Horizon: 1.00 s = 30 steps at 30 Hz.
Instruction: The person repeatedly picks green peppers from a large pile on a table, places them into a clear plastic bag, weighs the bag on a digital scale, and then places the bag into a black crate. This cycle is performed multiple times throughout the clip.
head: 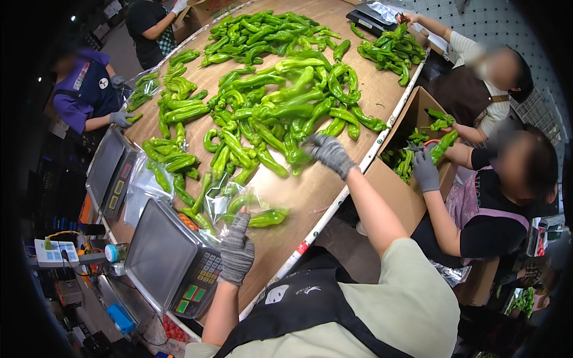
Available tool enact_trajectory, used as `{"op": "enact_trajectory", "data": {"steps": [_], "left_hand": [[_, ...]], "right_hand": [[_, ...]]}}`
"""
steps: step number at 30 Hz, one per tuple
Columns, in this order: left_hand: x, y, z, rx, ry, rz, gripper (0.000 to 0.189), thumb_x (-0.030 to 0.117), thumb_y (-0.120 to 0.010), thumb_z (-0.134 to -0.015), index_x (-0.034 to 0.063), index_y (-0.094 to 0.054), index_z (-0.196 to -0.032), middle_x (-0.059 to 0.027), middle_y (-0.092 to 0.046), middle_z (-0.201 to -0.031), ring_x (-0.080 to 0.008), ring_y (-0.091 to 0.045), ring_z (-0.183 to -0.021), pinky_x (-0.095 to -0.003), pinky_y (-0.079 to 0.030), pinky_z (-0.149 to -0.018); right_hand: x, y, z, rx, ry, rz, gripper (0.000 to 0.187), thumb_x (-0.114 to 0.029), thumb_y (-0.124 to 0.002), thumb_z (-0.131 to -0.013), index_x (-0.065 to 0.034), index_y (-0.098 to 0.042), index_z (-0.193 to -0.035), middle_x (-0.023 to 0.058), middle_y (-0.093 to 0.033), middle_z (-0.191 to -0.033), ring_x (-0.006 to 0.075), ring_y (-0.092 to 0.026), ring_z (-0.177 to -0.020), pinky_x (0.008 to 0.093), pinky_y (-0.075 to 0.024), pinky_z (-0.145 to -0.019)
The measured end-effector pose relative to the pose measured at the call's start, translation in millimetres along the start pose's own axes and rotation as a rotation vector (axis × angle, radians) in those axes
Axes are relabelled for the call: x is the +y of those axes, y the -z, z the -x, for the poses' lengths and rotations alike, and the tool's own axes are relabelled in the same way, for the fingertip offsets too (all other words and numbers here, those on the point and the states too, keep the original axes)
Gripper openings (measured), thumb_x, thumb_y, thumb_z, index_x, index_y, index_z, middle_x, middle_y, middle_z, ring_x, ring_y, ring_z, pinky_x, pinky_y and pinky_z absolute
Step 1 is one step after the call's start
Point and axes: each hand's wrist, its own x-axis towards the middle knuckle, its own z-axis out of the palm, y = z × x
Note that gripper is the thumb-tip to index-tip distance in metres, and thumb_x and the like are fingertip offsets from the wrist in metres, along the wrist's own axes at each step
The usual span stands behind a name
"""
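My left hand (237, 250), in a grey striped knit glove with a bare fingertip, grips the near side of a clear plastic bag (217, 201). Green peppers (268, 218) lie in and at the mouth of this bag. My right hand (333, 154), gloved alike, is at the near edge of a large heap of long green peppers (282, 109) on the wooden table (286, 197). Its fingertips are blurred against a pepper (297, 154), and whether they hold it is unclear. Just left of my left hand stands a weighing scale (165, 259) with a keypad.
A second scale (112, 170) and flat clear bags (145, 183) lie along the left edge. Another scale (371, 18) stands at the far right. Co-workers handle peppers around the table; one at right holds scissors (425, 144) over a cardboard box (398, 192). A white rail (329, 215) edges the table.
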Motion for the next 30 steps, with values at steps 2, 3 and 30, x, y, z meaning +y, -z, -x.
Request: {"op": "enact_trajectory", "data": {"steps": [2, 3, 30], "left_hand": [[4, -3, -2, 0.029, 0.008, -0.046, 0.062, -0.01, -0.042, -0.07, 0.0016, -0.046, -0.13, -0.0173, -0.046, -0.135, -0.0316, -0.047, -0.122, -0.0358, -0.041, -0.097], [7, -6, -6, 0.015, 0.031, -0.023, 0.063, -0.01, -0.041, -0.069, 0.0023, -0.046, -0.131, -0.0167, -0.046, -0.136, -0.0311, -0.046, -0.124, -0.0355, -0.039, -0.099], [20, -23, 3, -0.181, 0.023, -0.32, 0.073, -0.008, -0.042, -0.072, 0.0057, -0.028, -0.142, -0.0169, -0.034, -0.143, -0.0345, -0.062, -0.092, -0.04, -0.051, -0.075]], "right_hand": [[40, 9, -27, 0.317, -0.136, 0.613, 0.043, -0.024, -0.054, -0.086, -0.009, -0.052, -0.127, 0.0189, -0.049, -0.131, 0.0317, -0.045, -0.123, 0.0399, -0.0327, -0.105], [61, 9, -36, 0.414, -0.156, 0.773, 0.041, -0.021, -0.05, -0.088, -0.0103, -0.051, -0.128, 0.0181, -0.044, -0.136, 0.0336, -0.04, -0.127, 0.0428, -0.0286, -0.107], [-19, -148, 110, -0.386, 0.173, -1.192, 0.051, -0.017, -0.074, -0.071, -0.0053, -0.054, -0.116, 0.0091, -0.054, -0.126, 0.0234, -0.05, -0.117, 0.0361, -0.0386, -0.102]]}}
